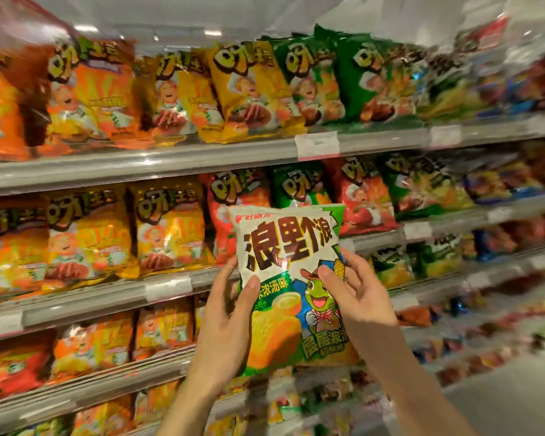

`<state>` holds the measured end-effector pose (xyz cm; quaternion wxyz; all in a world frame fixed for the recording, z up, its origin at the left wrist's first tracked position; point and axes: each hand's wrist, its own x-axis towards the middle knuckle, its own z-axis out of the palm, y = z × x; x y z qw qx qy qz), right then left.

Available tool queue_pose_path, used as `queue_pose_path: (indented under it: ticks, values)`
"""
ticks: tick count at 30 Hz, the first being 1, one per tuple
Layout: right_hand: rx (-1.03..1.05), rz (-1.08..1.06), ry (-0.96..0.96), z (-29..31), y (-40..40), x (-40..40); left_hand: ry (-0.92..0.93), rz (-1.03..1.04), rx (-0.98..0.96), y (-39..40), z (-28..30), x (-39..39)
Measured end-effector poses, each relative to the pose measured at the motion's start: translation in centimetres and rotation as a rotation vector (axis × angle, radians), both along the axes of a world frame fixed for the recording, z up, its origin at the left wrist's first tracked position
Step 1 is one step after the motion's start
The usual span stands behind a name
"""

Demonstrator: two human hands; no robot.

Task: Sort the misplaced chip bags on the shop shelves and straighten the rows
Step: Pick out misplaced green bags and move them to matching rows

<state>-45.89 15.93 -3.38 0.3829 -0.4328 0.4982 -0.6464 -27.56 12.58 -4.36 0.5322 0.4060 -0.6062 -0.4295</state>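
Observation:
I hold a white and green chip bag (288, 272) with big brown letters and a cartoon frog upright in front of the shelves. My left hand (230, 313) grips its left edge, thumb across the front. My right hand (356, 291) holds its right edge, thumb on the front and fingers behind. The bag sits before the middle shelf, where red bags (230, 212) and a green bag (299, 184) stand in a row. Yellow bags (167, 228) stand to the left of them.
The top shelf (170, 165) carries orange, yellow (249, 89) and green bags (368, 77). Lower shelves hold more orange bags (95, 344). Shelving runs off to the right with blurred mixed packets. Grey floor (516, 388) shows at lower right.

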Motion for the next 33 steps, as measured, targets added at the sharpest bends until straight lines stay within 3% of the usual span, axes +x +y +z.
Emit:
queue_pose_path:
  ticks: [6, 11, 17, 25, 33]
  values:
    - [0.009, -0.116, -0.016, -0.2, -0.5, -7.6, -0.016, -0.079, 0.044, -2.2, 0.4, -8.1]
    - [0.021, -0.167, 0.027, -0.6, -3.2, -13.9, 0.078, -0.129, 0.069, -5.4, 0.0, -14.6]
    - [0.051, -0.233, 0.224, -0.3, -6.8, -22.2, 0.185, -0.215, 0.16, -10.1, -0.1, -23.5]
    - [0.028, -0.355, 0.221, 0.3, -10.3, -31.6, 0.132, -0.244, 0.061, -13.3, 0.8, -33.5]
    - [0.04, -0.316, 0.157, 0.4, -12.4, -39.5, 0.027, -0.214, 0.095, -15.7, 0.0, -40.6]
